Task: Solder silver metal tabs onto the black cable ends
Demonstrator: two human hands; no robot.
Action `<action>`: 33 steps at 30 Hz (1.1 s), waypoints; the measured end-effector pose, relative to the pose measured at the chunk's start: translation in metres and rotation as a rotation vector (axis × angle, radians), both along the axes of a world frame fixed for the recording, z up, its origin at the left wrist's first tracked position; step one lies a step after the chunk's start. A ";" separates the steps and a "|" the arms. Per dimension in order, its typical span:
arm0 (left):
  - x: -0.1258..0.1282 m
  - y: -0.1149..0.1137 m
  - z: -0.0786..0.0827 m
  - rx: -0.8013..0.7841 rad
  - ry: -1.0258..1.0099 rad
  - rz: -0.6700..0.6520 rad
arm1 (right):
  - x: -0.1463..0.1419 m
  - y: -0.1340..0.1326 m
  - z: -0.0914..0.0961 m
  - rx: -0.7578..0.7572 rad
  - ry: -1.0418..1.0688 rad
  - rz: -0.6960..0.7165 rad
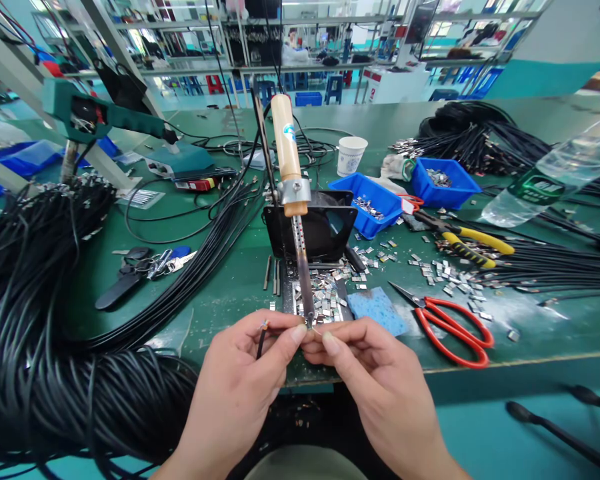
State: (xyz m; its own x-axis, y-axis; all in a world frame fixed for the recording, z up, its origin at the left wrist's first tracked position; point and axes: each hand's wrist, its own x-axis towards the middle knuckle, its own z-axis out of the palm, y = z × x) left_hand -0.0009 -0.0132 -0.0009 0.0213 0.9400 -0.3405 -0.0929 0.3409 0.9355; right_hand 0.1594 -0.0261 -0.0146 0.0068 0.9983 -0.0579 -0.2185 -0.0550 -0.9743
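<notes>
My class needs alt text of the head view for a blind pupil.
A person's left hand, gripping a black cable end, and right hand meet at the tip of a soldering iron, fixed pointing down above a green workbench. Small metal connectors lie scattered; red-handled scissors lie at right, bundled black cables at left.

Green-topped workbench [390, 123], crowded with small parts.
On it lie thin black cables [177, 293] in bundles, scattered silver metal connectors [445, 272], red-handled pointed scissors [422, 305], a flat blue sponge [377, 310] and a white paper cup [351, 158].
</notes>
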 end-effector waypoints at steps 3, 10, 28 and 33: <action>0.001 0.000 0.000 0.002 -0.015 0.001 | 0.000 0.001 0.000 0.003 0.000 0.000; 0.000 0.000 -0.002 -0.007 -0.025 0.003 | 0.000 0.001 0.001 0.014 -0.001 -0.003; -0.001 -0.001 -0.002 0.011 -0.032 0.000 | 0.000 0.000 -0.001 0.007 0.021 0.003; -0.002 -0.003 -0.004 0.003 -0.028 0.002 | 0.001 -0.001 -0.002 -0.009 0.016 0.013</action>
State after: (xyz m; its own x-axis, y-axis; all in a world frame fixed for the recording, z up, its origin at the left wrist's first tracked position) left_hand -0.0027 -0.0164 -0.0050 0.0290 0.9412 -0.3367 -0.1202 0.3377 0.9336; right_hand 0.1609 -0.0269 -0.0164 -0.0070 0.9978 -0.0667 -0.2331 -0.0665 -0.9702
